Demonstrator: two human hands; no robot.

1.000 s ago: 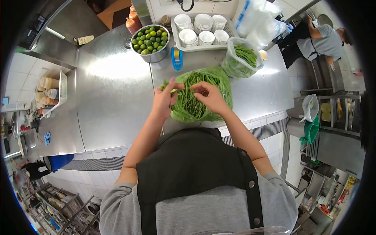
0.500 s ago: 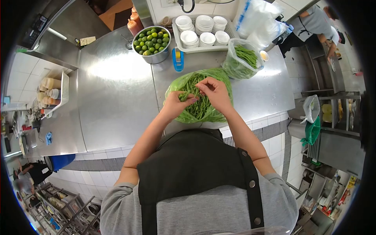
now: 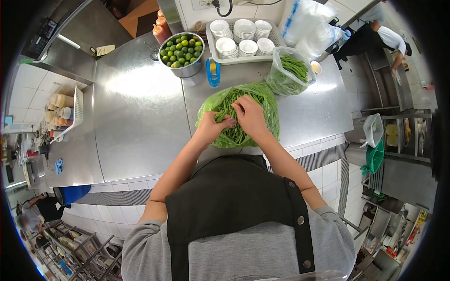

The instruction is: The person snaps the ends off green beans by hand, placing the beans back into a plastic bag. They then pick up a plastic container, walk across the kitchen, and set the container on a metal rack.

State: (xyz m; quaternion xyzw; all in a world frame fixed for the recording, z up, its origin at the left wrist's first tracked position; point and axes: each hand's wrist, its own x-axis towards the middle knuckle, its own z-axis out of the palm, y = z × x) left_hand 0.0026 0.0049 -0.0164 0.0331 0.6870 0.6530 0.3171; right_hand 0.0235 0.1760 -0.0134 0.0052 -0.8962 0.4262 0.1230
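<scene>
A green plastic bag lies open on the steel counter, full of long green beans. My left hand is closed on several green beans at the bag's left side. Just right of it, my right hand is over the beans with its fingers pinched together; what they hold, if anything, is too small to name. The fingertips of both hands are close to each other. Behind the bag to the right stands a clear bag with more green beans.
A metal bowl of limes, a blue tape dispenser and a tray of stacked white cups stand at the back. Plastic bags lie at the back right. One person is at the far right, another at the far left.
My right hand has moved slightly left, closer to my left hand. My left hand has hardly moved. The person at the far right has shifted.
</scene>
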